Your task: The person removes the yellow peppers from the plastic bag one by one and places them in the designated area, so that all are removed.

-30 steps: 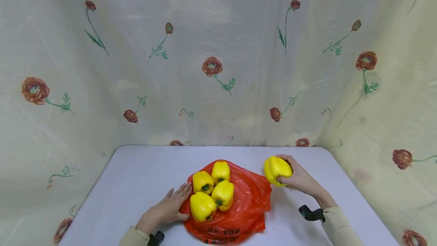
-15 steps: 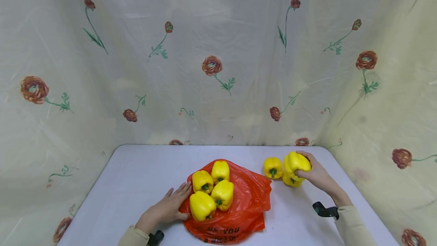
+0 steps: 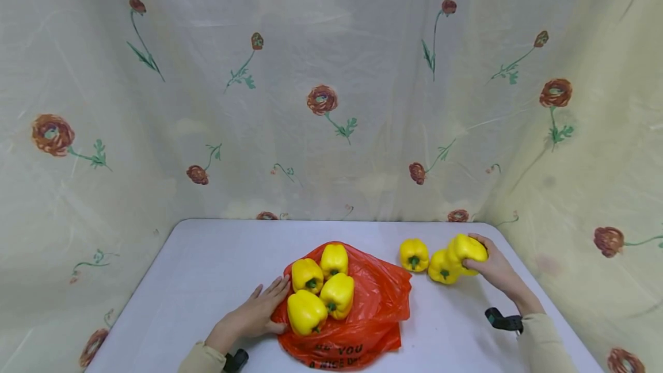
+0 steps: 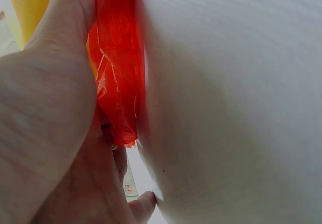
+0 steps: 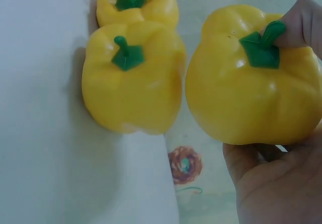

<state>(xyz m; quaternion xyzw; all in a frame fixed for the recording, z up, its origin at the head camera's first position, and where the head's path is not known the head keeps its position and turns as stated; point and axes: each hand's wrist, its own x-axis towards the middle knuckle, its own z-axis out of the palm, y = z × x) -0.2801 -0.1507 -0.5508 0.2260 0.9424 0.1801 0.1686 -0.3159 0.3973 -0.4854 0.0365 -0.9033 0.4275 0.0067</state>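
Observation:
My right hand [image 3: 492, 263] holds a yellow bell pepper [image 3: 464, 252] at the right of the table, thumb beside its green stem [image 5: 262, 50] in the right wrist view. Two more yellow peppers stand on the table to its left, one [image 3: 414, 255] farther off and one [image 3: 440, 268] overlapped by the held one. With fingers spread, my left hand [image 3: 259, 311] rests against the left edge of a red plastic bag [image 3: 375, 295]. Several yellow peppers [image 3: 307, 312] sit together on the bag's left part. In the left wrist view, red plastic [image 4: 118, 58] shows beside the thumb.
The white table [image 3: 217, 258] has rounded far corners. A flower-printed curtain [image 3: 321, 160] hangs behind it and along both sides. Black printed lettering [image 3: 339, 350] marks the bag's near side. A black wrist camera [image 3: 503, 320] sits at the right sleeve.
My right hand has carried the held pepper to the right, uncovering the two peppers on the table. The left hand, the bag and the peppers on it have stayed put.

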